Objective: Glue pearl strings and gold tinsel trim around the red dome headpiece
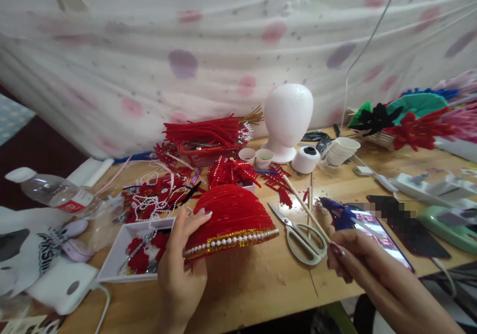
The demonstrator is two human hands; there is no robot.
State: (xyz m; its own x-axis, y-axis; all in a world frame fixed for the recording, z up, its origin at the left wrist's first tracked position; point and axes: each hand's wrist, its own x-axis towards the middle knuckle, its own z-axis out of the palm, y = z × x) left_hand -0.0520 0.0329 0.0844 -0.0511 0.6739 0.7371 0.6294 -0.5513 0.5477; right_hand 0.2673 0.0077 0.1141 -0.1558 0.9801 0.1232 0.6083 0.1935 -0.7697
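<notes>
My left hand (181, 269) is wrapped around the left side of a red cap (231, 209), thumb and fingers closed on its edge. A band of gold trim and white pearl beads runs along the cap's lower rim. My right hand (346, 254) pinches the near end of a thin pale wooden stick (305, 207), which points up and to the left. Between the hands, a pair of scissors (301, 239) with pale green handles lies on the table. Just beyond my right hand is a blue tool, perhaps a glue gun (337, 214), partly covering a lit phone (376, 234).
A white foam head (288, 120) stands at the back beside a thread cone (305, 160). Left of it, a red basket (208, 155) holds red stems. A white box (115, 257) of trims, a bottle (55, 192), paper cups (341, 151) and a power strip (428, 185) surround the work area.
</notes>
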